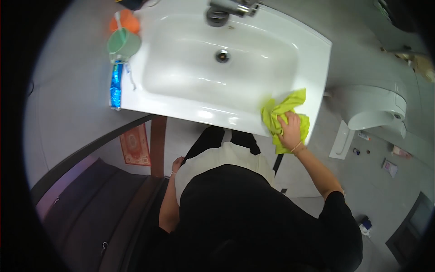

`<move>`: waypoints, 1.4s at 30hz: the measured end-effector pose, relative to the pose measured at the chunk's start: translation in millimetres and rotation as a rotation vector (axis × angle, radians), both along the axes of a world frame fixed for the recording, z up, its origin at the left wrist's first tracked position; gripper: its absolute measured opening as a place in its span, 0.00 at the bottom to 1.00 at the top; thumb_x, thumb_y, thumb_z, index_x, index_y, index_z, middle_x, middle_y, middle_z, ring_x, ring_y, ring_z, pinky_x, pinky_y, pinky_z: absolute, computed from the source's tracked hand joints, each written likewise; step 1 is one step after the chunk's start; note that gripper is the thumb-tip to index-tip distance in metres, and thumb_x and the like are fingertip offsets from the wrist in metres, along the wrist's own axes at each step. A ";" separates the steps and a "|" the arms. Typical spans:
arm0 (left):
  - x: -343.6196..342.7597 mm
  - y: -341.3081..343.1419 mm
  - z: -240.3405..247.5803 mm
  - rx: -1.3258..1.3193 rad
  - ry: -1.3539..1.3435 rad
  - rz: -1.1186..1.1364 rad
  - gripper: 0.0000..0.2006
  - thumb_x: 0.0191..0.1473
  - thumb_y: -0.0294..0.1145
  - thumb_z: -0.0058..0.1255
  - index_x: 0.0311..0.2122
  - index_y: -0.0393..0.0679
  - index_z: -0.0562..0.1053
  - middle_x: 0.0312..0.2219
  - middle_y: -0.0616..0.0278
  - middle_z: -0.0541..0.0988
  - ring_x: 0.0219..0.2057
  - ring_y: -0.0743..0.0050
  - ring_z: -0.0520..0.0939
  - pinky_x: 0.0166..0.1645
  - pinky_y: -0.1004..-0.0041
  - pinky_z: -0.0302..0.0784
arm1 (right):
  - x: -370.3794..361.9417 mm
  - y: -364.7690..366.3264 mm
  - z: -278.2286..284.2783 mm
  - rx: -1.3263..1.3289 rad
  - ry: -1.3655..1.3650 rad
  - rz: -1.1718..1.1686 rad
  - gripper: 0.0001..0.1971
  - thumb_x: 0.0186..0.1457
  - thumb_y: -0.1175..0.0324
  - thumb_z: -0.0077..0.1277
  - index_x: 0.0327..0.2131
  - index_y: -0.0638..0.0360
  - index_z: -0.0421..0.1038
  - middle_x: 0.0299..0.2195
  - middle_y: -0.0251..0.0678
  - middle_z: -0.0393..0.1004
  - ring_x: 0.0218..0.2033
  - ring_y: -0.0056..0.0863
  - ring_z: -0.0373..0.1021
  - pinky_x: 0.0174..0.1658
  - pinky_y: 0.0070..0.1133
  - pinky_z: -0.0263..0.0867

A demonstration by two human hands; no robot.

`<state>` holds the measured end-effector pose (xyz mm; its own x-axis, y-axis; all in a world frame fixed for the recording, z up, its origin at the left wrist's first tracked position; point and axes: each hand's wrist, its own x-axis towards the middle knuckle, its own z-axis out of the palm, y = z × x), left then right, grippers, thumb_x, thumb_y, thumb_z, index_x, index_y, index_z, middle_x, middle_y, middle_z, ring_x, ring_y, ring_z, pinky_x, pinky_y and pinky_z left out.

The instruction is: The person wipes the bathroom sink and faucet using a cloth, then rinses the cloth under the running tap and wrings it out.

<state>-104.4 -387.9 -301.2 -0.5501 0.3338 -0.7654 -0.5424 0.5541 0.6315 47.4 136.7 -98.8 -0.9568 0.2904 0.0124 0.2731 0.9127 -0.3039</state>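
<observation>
In the head view, the yellow-green cloth [273, 121] lay crumpled on the near right corner of the white sink [313, 76], part of it reaching past the near edge. The right hand [292, 131] rested on it, fingers close together and slightly curled; whether they pinched a fold could not be told. The left hand [178, 164] was at the person's left hip, its fingers too small to read. With the cloth overhanging, a loose hold could have let it slip to the floor. A loose fold could also have slid into the basin. At the far left, the green cup [124, 44] and blue tube [116, 86] sat by the rim, where a wide sweep might have knocked them off.
</observation>
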 end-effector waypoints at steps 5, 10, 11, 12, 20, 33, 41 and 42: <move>-10.2 -19.4 -5.4 0.122 -0.138 0.177 0.15 0.55 0.38 0.41 0.39 0.37 0.71 0.32 0.62 0.76 0.33 0.76 0.75 0.37 0.78 0.71 | -112.2 -100.3 2.3 -0.125 0.131 0.242 0.24 0.34 0.71 0.51 0.42 0.52 0.66 0.40 0.44 0.61 0.44 0.44 0.58 0.47 0.39 0.54; -30.8 0.5 45.4 -0.086 -0.237 0.367 0.14 0.56 0.41 0.38 0.38 0.42 0.70 0.30 0.64 0.76 0.28 0.76 0.77 0.29 0.78 0.72 | -245.2 -202.7 -20.9 0.058 0.324 0.426 0.21 0.40 0.69 0.44 0.43 0.46 0.64 0.44 0.39 0.63 0.48 0.41 0.57 0.49 0.43 0.50; -33.9 -0.4 55.1 -0.091 -0.231 0.379 0.14 0.56 0.41 0.38 0.38 0.42 0.70 0.30 0.64 0.76 0.28 0.76 0.77 0.29 0.78 0.72 | -270.2 -222.6 -23.2 0.079 0.361 0.428 0.21 0.40 0.69 0.44 0.44 0.45 0.63 0.44 0.38 0.63 0.48 0.41 0.57 0.49 0.43 0.50; -38.3 -1.6 63.0 -0.136 -0.137 0.340 0.16 0.56 0.42 0.38 0.39 0.41 0.70 0.31 0.62 0.76 0.30 0.75 0.77 0.30 0.77 0.72 | -293.2 -241.0 -24.9 0.085 0.388 0.416 0.21 0.41 0.68 0.44 0.44 0.45 0.63 0.44 0.38 0.63 0.48 0.41 0.57 0.49 0.44 0.50; -192.3 110.8 213.2 -0.186 1.127 0.195 0.09 0.54 0.30 0.40 0.33 0.36 0.70 0.27 0.57 0.75 0.27 0.68 0.76 0.33 0.73 0.70 | -350.5 -269.3 -30.7 0.135 0.390 0.432 0.21 0.45 0.66 0.42 0.47 0.46 0.59 0.48 0.38 0.60 0.49 0.41 0.57 0.51 0.46 0.48; -323.1 198.8 198.8 -0.878 1.221 -0.336 0.13 0.44 0.40 0.49 0.26 0.39 0.70 0.24 0.50 0.75 0.27 0.51 0.77 0.31 0.61 0.71 | -124.4 -131.1 -2.6 0.026 0.028 0.221 0.21 0.38 0.72 0.46 0.42 0.50 0.66 0.47 0.39 0.62 0.50 0.37 0.57 0.55 0.38 0.48; -274.2 164.5 276.4 0.233 0.182 0.079 0.09 0.51 0.36 0.45 0.26 0.43 0.72 0.12 0.76 0.64 0.13 0.91 0.62 0.17 0.87 0.55 | -119.4 -123.9 -5.1 0.002 0.104 0.062 0.13 0.33 0.61 0.54 0.22 0.61 0.71 0.50 0.42 0.59 0.53 0.36 0.53 0.55 0.38 0.45; -263.7 166.8 287.8 0.448 -0.006 0.147 0.09 0.52 0.35 0.44 0.26 0.43 0.71 0.13 0.78 0.63 0.13 0.95 0.59 0.16 0.90 0.52 | -126.5 -126.9 -2.0 -0.019 0.054 0.080 0.11 0.35 0.62 0.52 0.22 0.60 0.72 0.51 0.42 0.58 0.53 0.37 0.53 0.55 0.39 0.45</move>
